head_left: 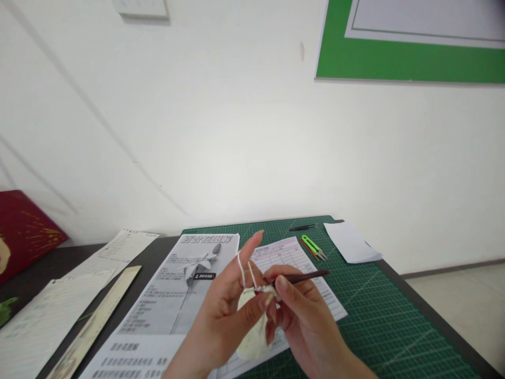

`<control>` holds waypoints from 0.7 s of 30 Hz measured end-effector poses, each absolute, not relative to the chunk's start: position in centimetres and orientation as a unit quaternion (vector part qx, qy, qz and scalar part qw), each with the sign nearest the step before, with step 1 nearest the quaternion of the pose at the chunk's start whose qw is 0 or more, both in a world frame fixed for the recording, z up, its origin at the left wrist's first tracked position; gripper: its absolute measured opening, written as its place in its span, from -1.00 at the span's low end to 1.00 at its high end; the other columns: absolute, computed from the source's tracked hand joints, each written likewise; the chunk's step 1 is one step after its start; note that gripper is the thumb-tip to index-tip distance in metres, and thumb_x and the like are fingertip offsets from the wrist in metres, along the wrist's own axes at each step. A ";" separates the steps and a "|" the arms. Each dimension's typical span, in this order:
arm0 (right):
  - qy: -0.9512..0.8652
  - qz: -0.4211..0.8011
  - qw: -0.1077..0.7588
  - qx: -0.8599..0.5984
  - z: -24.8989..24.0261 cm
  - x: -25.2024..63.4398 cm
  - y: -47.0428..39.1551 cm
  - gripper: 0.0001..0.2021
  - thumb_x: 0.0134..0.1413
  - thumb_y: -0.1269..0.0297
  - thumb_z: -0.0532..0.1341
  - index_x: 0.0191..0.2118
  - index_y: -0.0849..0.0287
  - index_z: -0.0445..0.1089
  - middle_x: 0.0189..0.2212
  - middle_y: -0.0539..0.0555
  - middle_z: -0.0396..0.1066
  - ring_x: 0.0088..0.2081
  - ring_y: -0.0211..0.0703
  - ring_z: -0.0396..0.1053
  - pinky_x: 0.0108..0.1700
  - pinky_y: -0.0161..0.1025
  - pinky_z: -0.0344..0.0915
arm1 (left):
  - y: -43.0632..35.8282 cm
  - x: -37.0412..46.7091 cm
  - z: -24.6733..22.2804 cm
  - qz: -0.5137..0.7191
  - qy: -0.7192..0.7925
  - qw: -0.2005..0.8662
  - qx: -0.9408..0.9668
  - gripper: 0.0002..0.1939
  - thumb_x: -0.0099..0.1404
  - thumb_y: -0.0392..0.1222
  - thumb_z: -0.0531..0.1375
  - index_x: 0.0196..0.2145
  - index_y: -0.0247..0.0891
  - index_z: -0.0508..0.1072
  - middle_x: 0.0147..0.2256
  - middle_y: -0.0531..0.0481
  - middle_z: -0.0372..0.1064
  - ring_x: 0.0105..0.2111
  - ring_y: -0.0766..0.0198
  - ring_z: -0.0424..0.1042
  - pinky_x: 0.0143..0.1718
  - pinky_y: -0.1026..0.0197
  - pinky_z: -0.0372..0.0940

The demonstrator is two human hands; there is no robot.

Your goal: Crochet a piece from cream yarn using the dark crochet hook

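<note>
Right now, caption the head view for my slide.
Left hand with white yarn looped on a finger, right hand holding a brown tool, above a green mat.

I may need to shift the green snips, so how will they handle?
The green snips are probably light, being small and slim. Their grip looks stiff but may close if squeezed, since the blades seem parted. Lying flat, they should slide rather than roll.

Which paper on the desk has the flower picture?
The large printed sheet left of the left hand; it alone shows a grey flower on a long stem.
</note>
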State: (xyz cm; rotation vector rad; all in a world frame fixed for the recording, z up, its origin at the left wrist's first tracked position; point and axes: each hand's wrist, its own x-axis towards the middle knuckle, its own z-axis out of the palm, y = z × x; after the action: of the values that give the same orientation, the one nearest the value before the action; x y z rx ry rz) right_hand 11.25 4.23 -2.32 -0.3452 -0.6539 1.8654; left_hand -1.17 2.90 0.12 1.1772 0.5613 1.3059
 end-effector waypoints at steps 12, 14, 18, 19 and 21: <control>-0.283 0.767 0.563 -0.121 -2.2 11.8 4.8 -0.85 -0.18 0.36 0.47 -0.40 0.21 0.57 -0.61 -0.01 0.52 -0.64 -0.37 0.41 -0.67 -0.53 0.39 | 3.3 -1.8 0.2 0.554 0.228 0.608 0.520 -0.39 0.27 -0.39 0.20 0.18 0.13 0.26 -0.44 0.10 0.37 -0.43 0.36 0.38 -0.35 0.32 0.30; -0.281 0.772 0.560 -0.111 -2.3 11.9 4.8 -0.86 -0.17 0.36 0.46 -0.40 0.21 0.57 -0.62 -0.02 0.51 -0.66 -0.38 0.41 -0.66 -0.53 0.40 | 3.3 -2.1 0.2 0.549 0.214 0.626 0.511 -0.39 0.27 -0.39 0.20 0.19 0.12 0.26 -0.44 0.09 0.37 -0.44 0.36 0.37 -0.39 0.34 0.27; -0.262 0.805 0.526 -0.089 -2.4 11.9 4.7 -0.86 -0.17 0.34 0.47 -0.42 0.22 0.57 -0.69 -0.09 0.42 -0.72 -0.47 0.31 -0.63 -0.53 0.40 | 2.9 -2.2 0.5 0.552 0.214 0.682 0.431 -0.33 0.16 -0.35 0.29 0.17 0.15 0.28 -0.49 0.14 0.34 -0.51 0.41 0.28 -0.46 0.35 0.20; -0.253 0.813 0.518 -0.087 -2.4 12.0 4.7 -0.86 -0.20 0.34 0.48 -0.43 0.22 0.57 -0.67 -0.09 0.42 -0.71 -0.49 0.29 -0.60 -0.54 0.40 | 2.8 -2.2 0.6 0.555 0.209 0.691 0.413 -0.32 0.13 -0.34 0.31 0.16 0.15 0.30 -0.51 0.15 0.32 -0.53 0.41 0.24 -0.47 0.35 0.19; -0.236 0.820 0.513 -0.093 -2.3 12.1 4.7 -0.85 -0.23 0.34 0.50 -0.45 0.23 0.57 -0.62 -0.08 0.44 -0.69 -0.53 0.28 -0.55 -0.57 0.39 | 2.7 -2.1 0.8 0.565 0.196 0.698 0.394 -0.31 0.08 -0.31 0.33 0.14 0.14 0.32 -0.55 0.15 0.30 -0.52 0.38 0.20 -0.45 0.33 0.18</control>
State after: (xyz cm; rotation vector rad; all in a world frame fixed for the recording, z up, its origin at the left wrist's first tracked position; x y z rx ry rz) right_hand 12.06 4.65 -2.31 -0.2226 -0.5685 1.9727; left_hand -2.13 2.67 0.81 0.8777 0.4377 1.2599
